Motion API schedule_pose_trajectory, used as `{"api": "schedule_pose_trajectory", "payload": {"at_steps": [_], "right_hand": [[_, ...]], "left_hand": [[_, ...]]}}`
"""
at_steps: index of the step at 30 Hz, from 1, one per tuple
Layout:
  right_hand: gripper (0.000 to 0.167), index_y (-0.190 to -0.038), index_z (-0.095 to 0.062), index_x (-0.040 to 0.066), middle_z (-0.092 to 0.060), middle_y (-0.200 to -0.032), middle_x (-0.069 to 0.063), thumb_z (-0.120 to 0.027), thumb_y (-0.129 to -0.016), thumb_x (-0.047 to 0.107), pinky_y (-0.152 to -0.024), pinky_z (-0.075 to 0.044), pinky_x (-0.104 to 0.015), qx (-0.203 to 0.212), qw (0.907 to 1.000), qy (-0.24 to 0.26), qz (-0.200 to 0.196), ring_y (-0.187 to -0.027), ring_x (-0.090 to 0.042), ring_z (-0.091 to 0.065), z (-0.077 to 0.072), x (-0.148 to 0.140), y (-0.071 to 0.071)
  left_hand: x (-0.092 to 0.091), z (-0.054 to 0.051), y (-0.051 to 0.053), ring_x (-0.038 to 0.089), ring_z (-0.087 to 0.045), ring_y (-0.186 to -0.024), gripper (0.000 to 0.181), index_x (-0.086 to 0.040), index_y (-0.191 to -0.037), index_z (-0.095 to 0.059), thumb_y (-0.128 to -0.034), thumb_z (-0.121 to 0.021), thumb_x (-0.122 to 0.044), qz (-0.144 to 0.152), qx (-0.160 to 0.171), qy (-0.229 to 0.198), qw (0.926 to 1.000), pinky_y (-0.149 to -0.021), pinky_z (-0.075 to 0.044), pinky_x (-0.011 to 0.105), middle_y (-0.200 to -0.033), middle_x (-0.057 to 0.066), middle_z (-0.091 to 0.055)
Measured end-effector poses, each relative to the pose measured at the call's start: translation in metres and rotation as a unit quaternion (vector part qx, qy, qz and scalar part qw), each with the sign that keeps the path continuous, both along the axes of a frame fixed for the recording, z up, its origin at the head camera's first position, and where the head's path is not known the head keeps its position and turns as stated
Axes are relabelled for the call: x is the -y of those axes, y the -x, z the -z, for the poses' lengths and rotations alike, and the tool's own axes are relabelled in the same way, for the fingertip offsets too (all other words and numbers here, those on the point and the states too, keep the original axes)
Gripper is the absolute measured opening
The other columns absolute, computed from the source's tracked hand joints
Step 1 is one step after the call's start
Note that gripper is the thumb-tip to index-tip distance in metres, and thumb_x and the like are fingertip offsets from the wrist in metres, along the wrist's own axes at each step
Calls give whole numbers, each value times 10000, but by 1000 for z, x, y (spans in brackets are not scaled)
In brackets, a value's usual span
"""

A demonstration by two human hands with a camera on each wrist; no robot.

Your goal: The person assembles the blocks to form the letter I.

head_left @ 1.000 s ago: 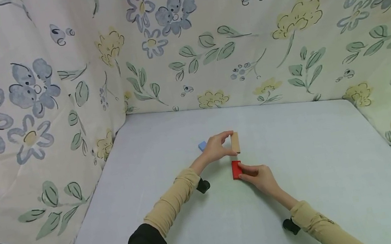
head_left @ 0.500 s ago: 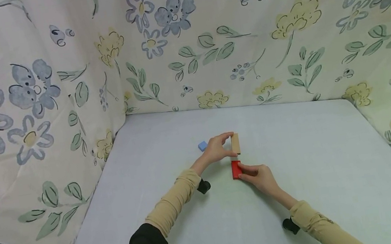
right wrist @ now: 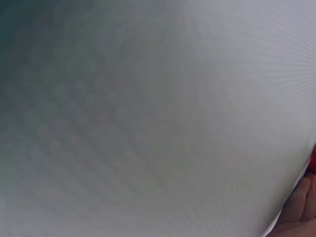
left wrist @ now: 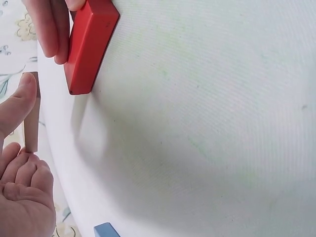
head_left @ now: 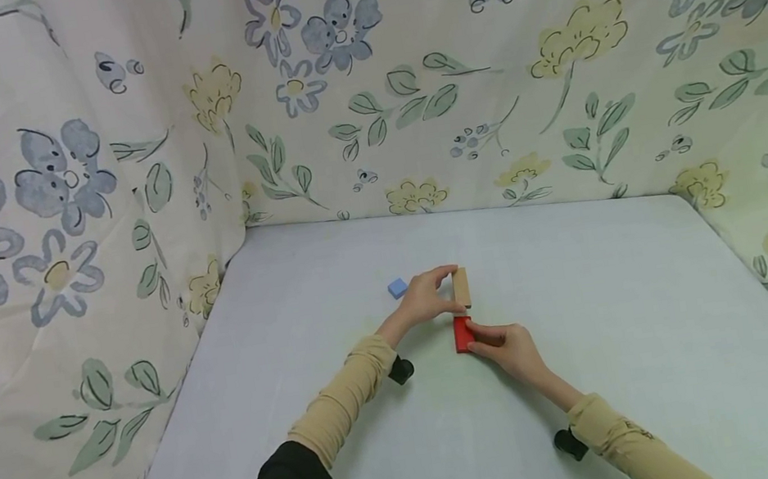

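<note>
My left hand (head_left: 423,298) holds a plain wooden block (head_left: 462,287) by its two ends, thumb at the near end and fingers at the far end. Just nearer to me is a red rectangular block (head_left: 463,334), pinched at its right side by my right hand (head_left: 516,350). In the left wrist view, the red block (left wrist: 91,47) sits on the white surface and the wooden block (left wrist: 32,123) looks raised off it. Only a sliver of the red block and some fingers (right wrist: 301,202) show in the right wrist view.
A small blue block (head_left: 397,288) lies behind and left of my left hand. Everything stands on a white-covered table (head_left: 624,303), with a floral curtain (head_left: 508,72) behind it and at both sides. Black wrist devices (head_left: 401,368) hang beneath both forearms.
My left hand has brought the wooden block slightly nearer to me, narrowing the gap to the red block. The right hand and red block have stayed in place.
</note>
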State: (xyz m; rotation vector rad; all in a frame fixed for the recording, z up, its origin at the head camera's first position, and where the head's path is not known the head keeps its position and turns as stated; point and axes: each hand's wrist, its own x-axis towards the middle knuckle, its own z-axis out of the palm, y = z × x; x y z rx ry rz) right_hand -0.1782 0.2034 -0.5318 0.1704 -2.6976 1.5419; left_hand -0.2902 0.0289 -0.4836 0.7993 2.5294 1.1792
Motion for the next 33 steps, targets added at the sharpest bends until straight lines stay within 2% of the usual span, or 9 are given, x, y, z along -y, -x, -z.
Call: {"api": "schedule_pose_trajectory", "payload": {"at_steps": [15, 28, 33], "right_hand": [[437, -1223, -644, 127, -659, -1189, -72, -751, -805, 195, -878, -476, -140, -15, 10000, 39, 39, -1148, -230, -605, -2, 0, -2], [437, -1225, -640, 124, -647, -1204, -83, -750, -806, 180, -897, -476, -169, 7, 10000, 15, 38, -1156, -228, -599, -2, 0, -2], [436, -1224, -642, 123, -647, -1207, -80, -750, -805, 169, -914, -497, -207, 30, 10000, 51, 39, -1166, -228, -594, -2, 1, -2]], "left_hand": [[-2, 8, 0, 247, -478, -1309, 757, -114, -1401, -463, -744, -815, -242, -95, -80, 247, 9996, -1067, -432, 341, -1439, 48, -486], [-3, 9, -2, 252, -490, -1294, 742, -105, -1394, -471, -748, -812, -234, -109, -80, 341, 9993, -1059, -440, 351, -1433, 54, -492], [-2, 12, -1, 254, -497, -1287, 727, -90, -1387, -477, -755, -806, -232, -67, -194, 369, 9991, -1052, -446, 349, -1428, 67, -496]]}}
